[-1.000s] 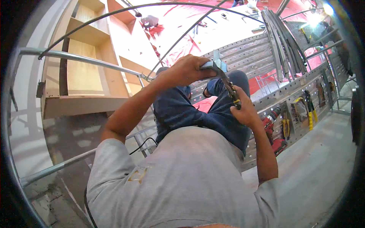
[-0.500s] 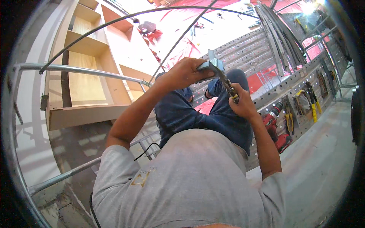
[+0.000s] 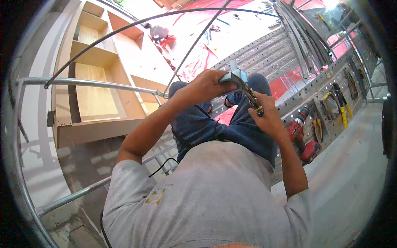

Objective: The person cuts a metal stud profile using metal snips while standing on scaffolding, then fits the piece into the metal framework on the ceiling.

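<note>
My left hand is closed around a short bent piece of galvanized metal channel, out in front of my knees. My right hand grips a pair of snips with yellow on the handles. The jaws of the snips meet the metal channel close to my left fingers, and my left hand partly hides the channel. Whether the blades are closed on the metal is too small to make out. Both hands are above my lap, where my legs are bent in dark trousers.
On the perforated metal scaffold plank to my right lie a red cordless drill, pliers and yellow-handled cutters. Long metal strips lie beyond. A scaffold rail and wooden cabinet stand left; a dark curved rod crosses ahead.
The metal channel and snips sit slightly lower and to the right in view, and the channel is tilted a little differently. Both hands keep their holds; the whole view has shifted slightly.
</note>
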A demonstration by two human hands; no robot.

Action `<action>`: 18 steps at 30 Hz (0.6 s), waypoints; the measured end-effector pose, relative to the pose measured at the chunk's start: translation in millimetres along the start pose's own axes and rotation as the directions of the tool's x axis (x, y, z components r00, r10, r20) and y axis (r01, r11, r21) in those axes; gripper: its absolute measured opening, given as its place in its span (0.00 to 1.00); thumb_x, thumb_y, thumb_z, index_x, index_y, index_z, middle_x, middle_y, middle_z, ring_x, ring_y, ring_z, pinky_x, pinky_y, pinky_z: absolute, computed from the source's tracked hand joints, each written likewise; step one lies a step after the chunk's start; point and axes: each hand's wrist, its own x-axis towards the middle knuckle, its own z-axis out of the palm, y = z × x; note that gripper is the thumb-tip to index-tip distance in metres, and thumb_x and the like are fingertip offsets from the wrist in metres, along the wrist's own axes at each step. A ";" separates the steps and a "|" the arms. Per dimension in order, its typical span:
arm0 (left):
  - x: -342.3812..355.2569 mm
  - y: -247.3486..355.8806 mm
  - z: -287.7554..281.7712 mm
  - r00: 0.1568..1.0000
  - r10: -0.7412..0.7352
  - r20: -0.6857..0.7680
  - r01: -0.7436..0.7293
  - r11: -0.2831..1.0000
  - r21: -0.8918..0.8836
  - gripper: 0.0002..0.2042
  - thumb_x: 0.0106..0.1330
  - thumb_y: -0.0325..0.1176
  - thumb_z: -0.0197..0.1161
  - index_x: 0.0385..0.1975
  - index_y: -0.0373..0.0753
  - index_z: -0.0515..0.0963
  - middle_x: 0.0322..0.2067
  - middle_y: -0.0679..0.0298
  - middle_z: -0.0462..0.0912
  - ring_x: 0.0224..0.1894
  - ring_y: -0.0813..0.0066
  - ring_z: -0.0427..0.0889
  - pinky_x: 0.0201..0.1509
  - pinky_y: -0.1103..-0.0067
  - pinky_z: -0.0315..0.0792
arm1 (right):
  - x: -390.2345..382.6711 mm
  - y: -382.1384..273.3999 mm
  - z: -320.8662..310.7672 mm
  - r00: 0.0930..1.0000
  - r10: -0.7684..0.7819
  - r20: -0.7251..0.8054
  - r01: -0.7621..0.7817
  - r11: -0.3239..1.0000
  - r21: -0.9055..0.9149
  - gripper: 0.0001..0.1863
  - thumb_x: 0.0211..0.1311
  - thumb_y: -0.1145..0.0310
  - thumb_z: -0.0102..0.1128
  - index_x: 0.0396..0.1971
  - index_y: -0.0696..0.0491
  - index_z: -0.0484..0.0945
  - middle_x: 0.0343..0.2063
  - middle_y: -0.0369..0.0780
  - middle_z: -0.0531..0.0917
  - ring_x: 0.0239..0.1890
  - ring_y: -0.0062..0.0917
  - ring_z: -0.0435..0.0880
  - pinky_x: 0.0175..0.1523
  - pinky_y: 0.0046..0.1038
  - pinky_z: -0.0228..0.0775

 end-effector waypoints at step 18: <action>10.7 -37.9 17.1 0.948 0.317 0.040 -0.319 0.942 0.100 0.14 0.65 0.42 0.69 0.37 0.34 0.83 0.19 0.64 0.77 0.23 0.77 0.73 0.29 0.73 0.68 | 21.6 34.5 44.5 0.997 0.062 -0.040 -0.048 0.957 0.287 0.19 0.56 0.74 0.65 0.48 0.52 0.73 0.32 0.48 0.83 0.38 0.47 0.86 0.41 0.39 0.76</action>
